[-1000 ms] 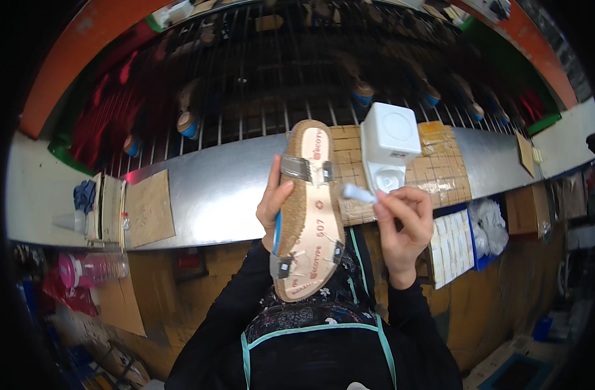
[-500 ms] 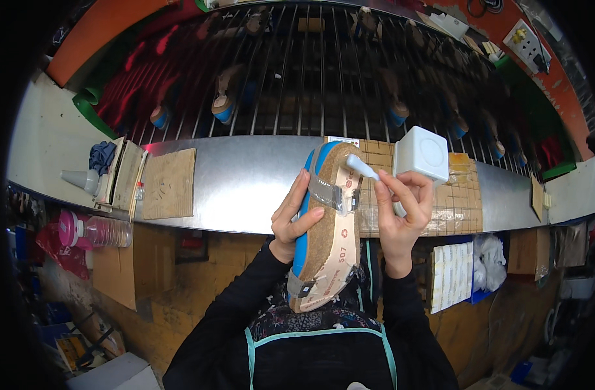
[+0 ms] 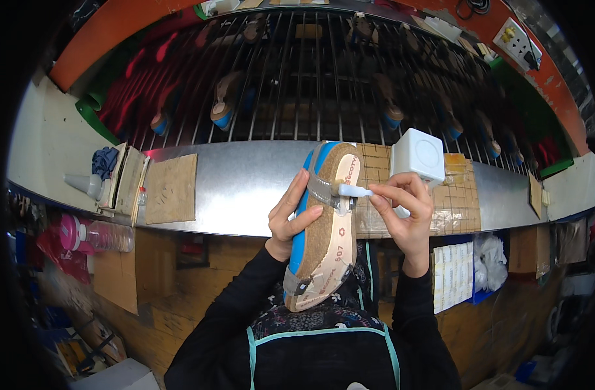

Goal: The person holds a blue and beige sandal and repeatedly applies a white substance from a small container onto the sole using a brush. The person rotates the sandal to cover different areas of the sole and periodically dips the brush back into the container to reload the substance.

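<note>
The left hand [image 3: 288, 218] hides part of the shoe [image 3: 326, 250], the right hand [image 3: 406, 209] part of the white container [image 3: 417, 157].

the sandal [image 3: 324, 244] shows speckled brown cork [image 3: 315, 246], a pale beige strip [image 3: 342, 242] with red print, grey straps [image 3: 321, 188] and a blue form [image 3: 299, 246]. the brush [image 3: 354, 191] is pale blue-white; the container [image 3: 417, 156] at right, white. the near apron [image 3: 304, 320] is black, flower-patterned, edged mint green.

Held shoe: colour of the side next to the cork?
Blue; the shoe's side shows best in the head view.
</note>
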Available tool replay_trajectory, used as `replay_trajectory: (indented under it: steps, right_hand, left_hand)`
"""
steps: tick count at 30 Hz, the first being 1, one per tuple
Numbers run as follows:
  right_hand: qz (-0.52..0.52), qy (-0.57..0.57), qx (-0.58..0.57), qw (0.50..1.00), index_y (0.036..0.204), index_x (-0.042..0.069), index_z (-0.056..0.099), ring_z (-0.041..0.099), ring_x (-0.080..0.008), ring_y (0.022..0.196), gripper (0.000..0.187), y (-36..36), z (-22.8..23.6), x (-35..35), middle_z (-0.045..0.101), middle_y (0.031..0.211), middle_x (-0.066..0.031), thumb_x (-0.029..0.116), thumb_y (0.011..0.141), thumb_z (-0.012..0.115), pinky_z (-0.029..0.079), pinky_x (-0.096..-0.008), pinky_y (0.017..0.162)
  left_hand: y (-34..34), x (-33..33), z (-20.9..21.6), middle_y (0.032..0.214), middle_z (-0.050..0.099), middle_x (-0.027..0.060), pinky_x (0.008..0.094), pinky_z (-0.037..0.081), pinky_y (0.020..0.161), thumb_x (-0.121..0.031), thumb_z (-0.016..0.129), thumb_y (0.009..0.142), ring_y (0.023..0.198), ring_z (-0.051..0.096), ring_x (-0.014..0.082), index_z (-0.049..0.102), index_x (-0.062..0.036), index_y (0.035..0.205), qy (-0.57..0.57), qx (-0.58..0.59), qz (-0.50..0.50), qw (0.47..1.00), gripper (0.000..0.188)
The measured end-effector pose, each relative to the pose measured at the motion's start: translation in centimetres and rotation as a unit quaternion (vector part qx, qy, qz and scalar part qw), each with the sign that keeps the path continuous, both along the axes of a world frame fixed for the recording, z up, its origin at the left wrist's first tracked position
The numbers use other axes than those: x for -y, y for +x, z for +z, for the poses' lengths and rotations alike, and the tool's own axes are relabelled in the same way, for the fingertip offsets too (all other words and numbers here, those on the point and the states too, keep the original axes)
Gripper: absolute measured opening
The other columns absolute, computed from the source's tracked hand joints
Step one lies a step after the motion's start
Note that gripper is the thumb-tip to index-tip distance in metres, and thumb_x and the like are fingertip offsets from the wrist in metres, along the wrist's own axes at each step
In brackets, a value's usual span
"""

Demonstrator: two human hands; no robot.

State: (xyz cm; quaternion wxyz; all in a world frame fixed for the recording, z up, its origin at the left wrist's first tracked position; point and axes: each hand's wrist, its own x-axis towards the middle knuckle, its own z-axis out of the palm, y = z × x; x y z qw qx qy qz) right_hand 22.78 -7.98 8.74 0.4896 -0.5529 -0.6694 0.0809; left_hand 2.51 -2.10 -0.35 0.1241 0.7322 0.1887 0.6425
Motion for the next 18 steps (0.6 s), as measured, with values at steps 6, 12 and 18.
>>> replay_trajectory:
  steps: [6,12,18]
  right_hand:
    - [0.005,0.015,0.012,1.0,0.093,0.013,0.078,0.05,-0.0134,0.07,0.019,0.1,-0.1,0.9,0.059,0.082,0.0002,0.012,0.074,0.079,0.033,-0.0289,0.073]
    - [0.07,0.009,-0.132,0.989,0.094,0.012,0.078,0.051,-0.0145,0.072,0.018,0.6,0.0,0.6,0.058,0.088,-0.0031,0.01,0.077,0.078,0.038,-0.0292,0.072]
    - [-0.043,0.04,-0.083,0.995,0.096,0.009,0.077,0.05,-0.0134,0.075,0.017,-0.7,-1.0,0.9,0.058,0.087,-0.0033,0.008,0.079,0.076,0.041,-0.0268,0.064]
  left_hand:
    - [0.1,-0.2,0.2,0.137,0.051,0.0256,0.0473,0.049,0.1,-0.013,0.079,0.075,0.123,0.054,0.0425,0.06,-0.0205,0.112,-0.021,0.014,-0.029,0.999,0.043]
    - [0.8,-0.4,0.7,0.138,0.049,0.0266,0.0462,0.05,0.099,-0.016,0.082,0.072,0.123,0.054,0.042,0.06,-0.0207,0.114,-0.02,0.035,-0.047,0.998,0.048]
    - [1.2,-0.8,0.2,0.144,0.032,0.036,0.0479,0.052,0.096,-0.022,0.068,0.087,0.123,0.05,0.0482,0.049,-0.0143,0.129,0.008,0.054,-0.063,0.997,0.047]
